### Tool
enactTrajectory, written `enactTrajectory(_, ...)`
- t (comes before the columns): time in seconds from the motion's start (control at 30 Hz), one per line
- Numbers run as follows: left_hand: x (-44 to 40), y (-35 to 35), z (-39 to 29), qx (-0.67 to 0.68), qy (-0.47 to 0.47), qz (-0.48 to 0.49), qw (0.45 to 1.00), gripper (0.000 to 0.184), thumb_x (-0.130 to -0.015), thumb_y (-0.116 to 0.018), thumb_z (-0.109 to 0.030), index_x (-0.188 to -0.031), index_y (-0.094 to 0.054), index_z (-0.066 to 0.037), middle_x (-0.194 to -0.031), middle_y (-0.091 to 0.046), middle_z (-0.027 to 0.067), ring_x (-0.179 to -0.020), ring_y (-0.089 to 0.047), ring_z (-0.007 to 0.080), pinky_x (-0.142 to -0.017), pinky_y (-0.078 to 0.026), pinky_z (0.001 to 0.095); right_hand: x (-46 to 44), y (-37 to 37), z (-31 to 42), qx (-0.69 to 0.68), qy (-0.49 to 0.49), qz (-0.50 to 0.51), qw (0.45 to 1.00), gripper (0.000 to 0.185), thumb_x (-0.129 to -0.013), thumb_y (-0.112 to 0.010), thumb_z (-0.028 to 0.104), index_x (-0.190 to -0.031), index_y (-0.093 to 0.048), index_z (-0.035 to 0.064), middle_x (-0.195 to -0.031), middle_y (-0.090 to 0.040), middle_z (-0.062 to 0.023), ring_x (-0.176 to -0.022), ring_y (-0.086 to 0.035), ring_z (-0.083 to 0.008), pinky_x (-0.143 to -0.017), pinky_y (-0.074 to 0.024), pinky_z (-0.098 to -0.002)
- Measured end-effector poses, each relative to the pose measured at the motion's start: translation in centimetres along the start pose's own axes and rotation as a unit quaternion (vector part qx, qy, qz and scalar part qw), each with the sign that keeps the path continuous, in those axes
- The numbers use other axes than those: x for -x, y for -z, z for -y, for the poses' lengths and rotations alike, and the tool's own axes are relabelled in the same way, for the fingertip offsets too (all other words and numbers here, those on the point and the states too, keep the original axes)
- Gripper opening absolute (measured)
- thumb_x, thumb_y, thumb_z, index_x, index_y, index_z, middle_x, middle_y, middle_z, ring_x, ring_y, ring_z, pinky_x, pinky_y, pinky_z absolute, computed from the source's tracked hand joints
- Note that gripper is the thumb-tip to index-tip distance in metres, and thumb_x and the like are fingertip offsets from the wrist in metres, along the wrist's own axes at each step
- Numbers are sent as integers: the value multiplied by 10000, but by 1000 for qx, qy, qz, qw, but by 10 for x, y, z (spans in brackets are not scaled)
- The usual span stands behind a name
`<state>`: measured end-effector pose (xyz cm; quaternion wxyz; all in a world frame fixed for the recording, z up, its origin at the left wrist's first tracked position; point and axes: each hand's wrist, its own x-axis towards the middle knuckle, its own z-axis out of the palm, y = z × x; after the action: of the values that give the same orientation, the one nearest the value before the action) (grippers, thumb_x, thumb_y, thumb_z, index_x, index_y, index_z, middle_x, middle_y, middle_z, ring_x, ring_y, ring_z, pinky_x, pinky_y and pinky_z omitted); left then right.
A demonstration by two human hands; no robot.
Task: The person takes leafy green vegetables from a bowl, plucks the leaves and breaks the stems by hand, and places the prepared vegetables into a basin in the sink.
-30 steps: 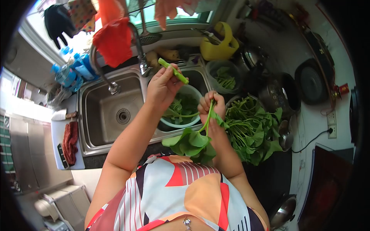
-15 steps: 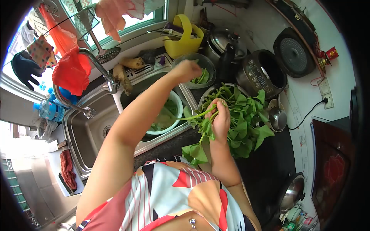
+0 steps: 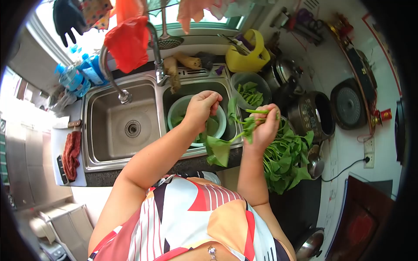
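My right hand is closed around leafy green stems, whose cut ends poke out past the fingers. A broad leaf hangs from them to the left, over the sink's front edge. My left hand is curled closed above a pale round basin in the right sink bowl; what its fingers hold, if anything, is hidden. Green leaves lie in the basin. Behind my right hand, a clear plastic bowl contains green stem pieces. A heap of leafy greens lies beside my right forearm.
The left sink bowl has a faucet over it. A yellow basket, pressure cooker and rice cooker stand at the back right. A knife and a dark red cloth lie at left.
My left hand has moved from above the clear bowl to above the basin. My right hand has lifted stems away from the heap. The view has turned, showing more of the left sink.
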<state>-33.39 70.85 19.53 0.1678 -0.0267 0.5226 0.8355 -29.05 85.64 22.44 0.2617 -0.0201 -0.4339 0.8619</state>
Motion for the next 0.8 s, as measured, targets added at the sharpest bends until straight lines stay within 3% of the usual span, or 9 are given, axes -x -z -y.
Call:
enactTrajectory(0.13,20,9,-14,-254,-162,108,947,169,-856,-553,-144,-872,-641,0,-786,-610,13,-707,-524,71,-648,-437,234,-14,-5,5,-169,-132,132,968,195,-928,-414,221,-808,-470,78,-635,-347,7,-518,-298,-93,-441,-251,-233)
enactTrajectory(0.17,24,7,-14,-309,-187,112,926,150,-823,-595,-133,-884,-640,-3,-834,-624,41,-736,-558,128,-683,-453,282,-14,-8,4,-204,-162,166,951,197,-928,-413,221,-804,-469,79,-633,-346,6,-516,-297,-94,-440,-249,-233)
enactTrajectory(0.23,27,5,-12,-432,-402,113,799,136,-764,-630,-150,-846,-657,-45,-805,-625,89,-734,-569,240,-703,-452,337,-10,-20,-2,-207,-180,171,946,196,-928,-411,212,-797,-469,78,-627,-344,4,-508,-294,-93,-434,-244,-231)
enactTrajectory(0.27,32,5,-11,-442,-374,119,807,135,-742,-631,-149,-830,-656,-50,-807,-626,94,-781,-552,288,-728,-439,377,-7,-27,-5,-201,-181,175,947,197,-928,-411,213,-796,-469,78,-626,-345,4,-506,-292,-93,-432,-243,-231)
enactTrajectory(0.4,33,20,-11,-492,-378,118,775,113,-775,-613,-130,-820,-634,-28,-731,-609,87,-731,-563,255,-681,-446,344,-7,-33,-10,-199,-176,179,947,201,-924,-415,219,-795,-472,76,-620,-341,4,-485,-281,-90,-418,-238,-227)
enactTrajectory(0.5,35,23,-7,-440,-244,63,862,146,-810,-574,-154,-821,-623,-17,-697,-599,67,-658,-557,201,-630,-441,319,-3,-38,-12,-185,-150,184,954,200,-922,-418,222,-798,-473,75,-615,-335,6,-478,-278,-87,-418,-239,-226)
enactTrajectory(0.53,34,23,-6,-285,-118,54,950,183,-840,-533,-192,-807,-624,-37,-655,-565,16,-591,-507,114,-549,-401,263,-2,-40,-12,-179,-137,187,956,199,-921,-419,223,-800,-474,75,-613,-333,7,-476,-277,-86,-418,-239,-226)
enactTrajectory(0.63,29,36,-7,-78,53,25,995,188,-850,-538,-241,-806,-634,-86,-645,-525,-36,-577,-434,41,-512,-309,190,-6,-51,-5,-118,-45,159,979,196,-921,-419,222,-804,-475,75,-617,-354,8,-483,-299,-89,-423,-256,-231)
enactTrajectory(0.8,47,17,-18,-166,-25,195,966,200,-821,-615,-216,-826,-631,-17,-653,-536,-27,-589,-442,45,-534,-359,209,-12,-42,-31,-8,-52,143,988,178,-924,-416,201,-857,-490,53,-603,-397,-11,-490,-362,-94,-452,-318,-226)
